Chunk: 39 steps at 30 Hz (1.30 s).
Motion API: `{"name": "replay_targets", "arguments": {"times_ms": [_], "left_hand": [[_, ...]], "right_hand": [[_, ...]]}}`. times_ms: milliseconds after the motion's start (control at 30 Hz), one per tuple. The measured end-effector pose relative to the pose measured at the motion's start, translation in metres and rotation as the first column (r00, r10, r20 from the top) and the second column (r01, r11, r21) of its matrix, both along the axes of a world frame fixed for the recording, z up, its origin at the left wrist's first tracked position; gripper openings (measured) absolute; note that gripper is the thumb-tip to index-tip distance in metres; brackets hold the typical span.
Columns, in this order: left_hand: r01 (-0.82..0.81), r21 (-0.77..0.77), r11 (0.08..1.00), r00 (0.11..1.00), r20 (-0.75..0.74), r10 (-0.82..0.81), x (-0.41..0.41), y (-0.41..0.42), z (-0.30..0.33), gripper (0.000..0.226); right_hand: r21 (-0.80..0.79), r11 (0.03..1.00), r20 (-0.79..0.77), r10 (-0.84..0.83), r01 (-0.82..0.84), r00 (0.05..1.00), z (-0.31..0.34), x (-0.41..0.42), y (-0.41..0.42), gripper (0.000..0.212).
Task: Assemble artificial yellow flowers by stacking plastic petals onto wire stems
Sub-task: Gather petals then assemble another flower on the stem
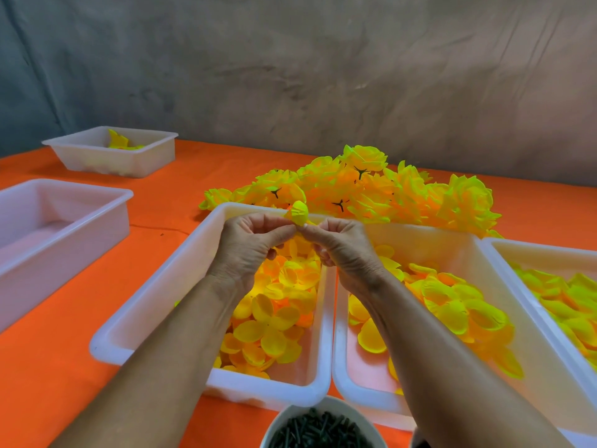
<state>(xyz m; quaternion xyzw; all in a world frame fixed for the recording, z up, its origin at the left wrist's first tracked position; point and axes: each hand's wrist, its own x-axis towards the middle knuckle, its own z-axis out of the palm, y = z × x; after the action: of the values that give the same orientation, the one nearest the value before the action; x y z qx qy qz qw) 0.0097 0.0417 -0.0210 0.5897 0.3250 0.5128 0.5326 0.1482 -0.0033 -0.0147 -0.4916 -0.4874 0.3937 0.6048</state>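
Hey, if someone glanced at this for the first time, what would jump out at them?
Probably the heap of finished yellow flowers on the orange table, behind the white trays. Then the left hand and right hand, raised over the petal trays, pinching a small yellow bud between them.

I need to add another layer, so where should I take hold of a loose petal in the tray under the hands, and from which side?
Probably by its thin rim, from above. The petals in the tray are shallow overlapping cups, so an edge that sticks up offers the easiest pinch. The tray walls block a sideways approach. Both the left hand and right hand are busy pinching the small bud.
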Motion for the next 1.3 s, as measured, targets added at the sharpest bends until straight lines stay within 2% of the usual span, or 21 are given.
{"name": "replay_targets", "arguments": {"times_ms": [100,233,333,400,467,633,800,833,900,1000,1133,1200,1300], "left_hand": [[-0.033,0.027,0.999,0.998,-0.054,0.035,0.000,-0.002,0.001,0.010],[-0.077,0.156,0.985,0.975,-0.195,0.107,0.004,-0.005,0.001,0.018],[-0.142,0.161,0.977,0.964,-0.202,0.173,0.005,-0.004,0.001,0.019],[-0.183,0.091,0.979,0.969,-0.154,0.195,0.004,-0.001,0.001,0.020],[-0.188,-0.045,0.981,0.979,-0.094,0.184,0.003,0.000,0.003,0.019],[-0.099,-0.352,0.931,0.987,0.082,0.136,0.003,0.004,0.006,0.011],[0.007,-0.452,0.892,0.967,0.229,0.109,0.004,0.004,0.007,0.010],[-0.013,-0.434,0.901,0.969,0.217,0.118,0.005,0.004,0.006,0.011],[-0.094,-0.381,0.920,0.970,0.173,0.171,0.005,0.005,0.005,0.012],[-0.184,-0.354,0.917,0.954,0.160,0.253,0.003,0.008,0.005,0.017],[-0.277,-0.184,0.943,0.960,-0.011,0.279,0.005,0.005,0.001,0.016],[-0.333,-0.020,0.943,0.937,-0.119,0.329,0.007,0.004,-0.001,0.011],[-0.415,0.182,0.891,0.868,-0.214,0.448,0.006,0.004,-0.002,0.009]], "right_hand": [[-0.011,0.999,0.029,0.031,-0.031,0.999,0.000,0.002,-0.001,0.030],[-0.017,0.998,0.088,0.063,-0.062,0.994,-0.002,0.001,0.002,0.031],[-0.032,0.997,0.119,0.077,-0.074,0.990,-0.002,0.002,0.002,0.026],[-0.037,0.996,0.132,0.079,-0.075,0.988,-0.002,0.001,0.002,0.023],[-0.039,0.997,0.136,0.070,-0.065,0.988,-0.001,0.000,0.003,0.022],[-0.067,0.997,0.073,0.033,-0.029,0.997,0.002,-0.005,0.005,0.030],[-0.071,0.997,0.016,0.029,-0.028,0.999,0.000,-0.004,0.006,0.032],[-0.048,0.999,0.046,0.004,-0.002,0.999,-0.001,-0.006,0.006,0.029],[0.018,0.994,0.221,-0.105,0.104,0.970,-0.003,-0.008,0.007,0.024],[0.161,0.960,0.504,-0.278,0.228,0.817,-0.005,-0.011,0.009,0.018],[0.266,0.881,0.598,-0.470,0.392,0.650,-0.004,-0.012,0.010,0.022],[0.251,0.864,0.648,-0.485,0.437,0.588,-0.004,-0.012,0.010,0.019],[0.245,0.832,0.716,-0.502,0.498,0.486,-0.004,-0.013,0.010,0.016]]}}
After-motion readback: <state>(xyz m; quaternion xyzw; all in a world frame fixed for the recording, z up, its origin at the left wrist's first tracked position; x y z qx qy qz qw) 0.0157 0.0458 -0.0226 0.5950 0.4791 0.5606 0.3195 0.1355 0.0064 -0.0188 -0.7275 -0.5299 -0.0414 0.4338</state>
